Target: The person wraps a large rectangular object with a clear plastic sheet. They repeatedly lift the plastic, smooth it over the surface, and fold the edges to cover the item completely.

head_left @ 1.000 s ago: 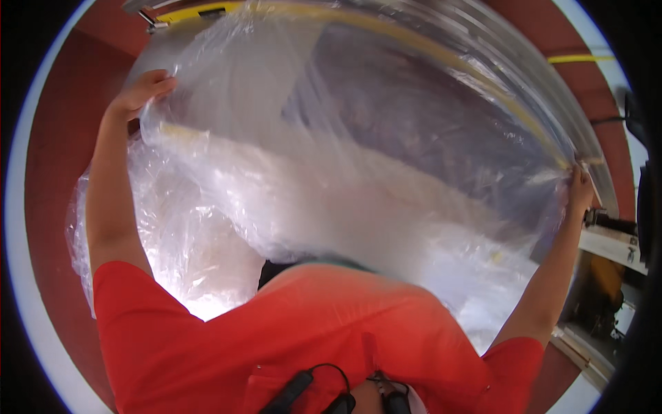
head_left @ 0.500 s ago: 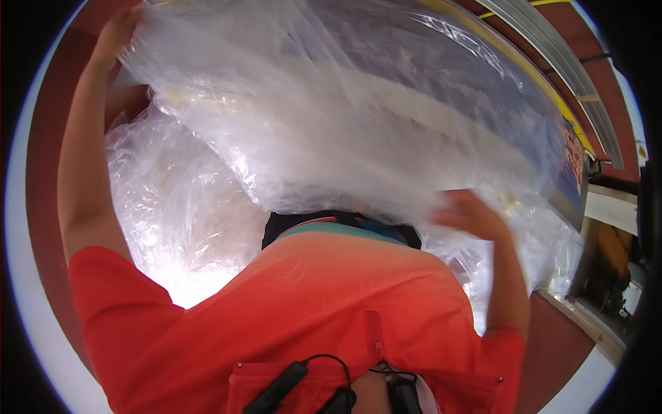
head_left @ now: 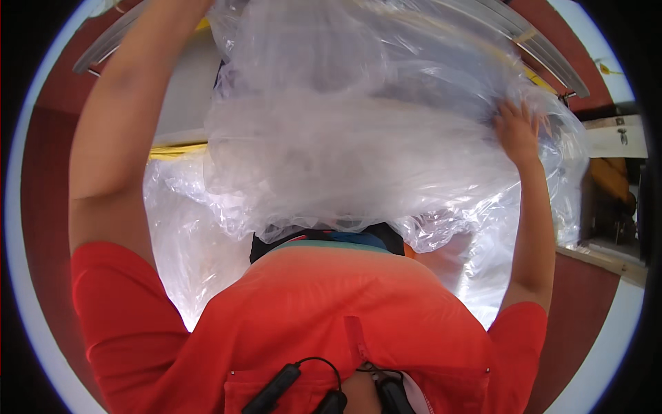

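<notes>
A large sheet of clear plastic film is spread in front of me, wrinkled and partly see-through. It hangs down toward my waist in loose folds. My right hand lies against the film's right part, fingers apart and stretched out. My left forearm reaches up past the film's left edge, and the hand itself is beyond the top of the picture. More crumpled film hangs lower down at the left, below a yellow edge.
Under the film is a flat light-grey surface with a yellow border. A curved-looking metal rail runs along the far side. At the right stands an open frame with machine parts. The floor is dark red.
My left arm has swung up and inward, taking the hand out of view. My right hand has moved farther up and right onto the film. More of the grey surface shows at left.
</notes>
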The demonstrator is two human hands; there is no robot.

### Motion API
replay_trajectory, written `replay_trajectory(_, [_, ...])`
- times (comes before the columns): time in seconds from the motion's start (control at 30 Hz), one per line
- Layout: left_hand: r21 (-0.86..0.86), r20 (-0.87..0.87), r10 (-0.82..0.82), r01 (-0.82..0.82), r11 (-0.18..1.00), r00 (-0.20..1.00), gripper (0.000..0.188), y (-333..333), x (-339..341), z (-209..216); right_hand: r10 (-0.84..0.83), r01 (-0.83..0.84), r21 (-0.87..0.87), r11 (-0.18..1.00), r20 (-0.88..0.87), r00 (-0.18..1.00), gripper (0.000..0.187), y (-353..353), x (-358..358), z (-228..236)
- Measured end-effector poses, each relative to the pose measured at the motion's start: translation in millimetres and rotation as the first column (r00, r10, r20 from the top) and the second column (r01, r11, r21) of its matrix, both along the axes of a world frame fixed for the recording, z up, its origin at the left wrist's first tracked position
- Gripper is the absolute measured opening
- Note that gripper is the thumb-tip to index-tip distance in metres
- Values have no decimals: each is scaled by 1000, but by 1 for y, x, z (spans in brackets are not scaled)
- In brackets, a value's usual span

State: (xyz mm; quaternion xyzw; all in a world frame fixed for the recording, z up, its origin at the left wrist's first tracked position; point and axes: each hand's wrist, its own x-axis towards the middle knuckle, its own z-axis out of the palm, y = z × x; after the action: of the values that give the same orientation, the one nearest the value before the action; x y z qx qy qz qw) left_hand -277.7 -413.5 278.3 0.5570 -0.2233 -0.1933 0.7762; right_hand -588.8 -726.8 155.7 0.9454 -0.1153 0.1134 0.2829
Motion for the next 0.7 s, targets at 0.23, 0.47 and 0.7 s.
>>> replay_trajectory(0.23, [532, 799, -217, -492, 689, 561, 31, -28, 4, -125, 152, -402, 914, 52, 391, 908, 23, 154, 42, 9])
replay_trajectory(0.47, [428, 894, -190, -651, 627, 406, 42, 9, -25, -195, 534, 223, 967, 126, -256, 806, 36, 229, 36, -31])
replay_trajectory(0.7, [458, 866, -181, -595, 661, 466, 41, 27, -37, -191, -92, -103, 343, -934, 47, 995, 23, 242, 72, -50])
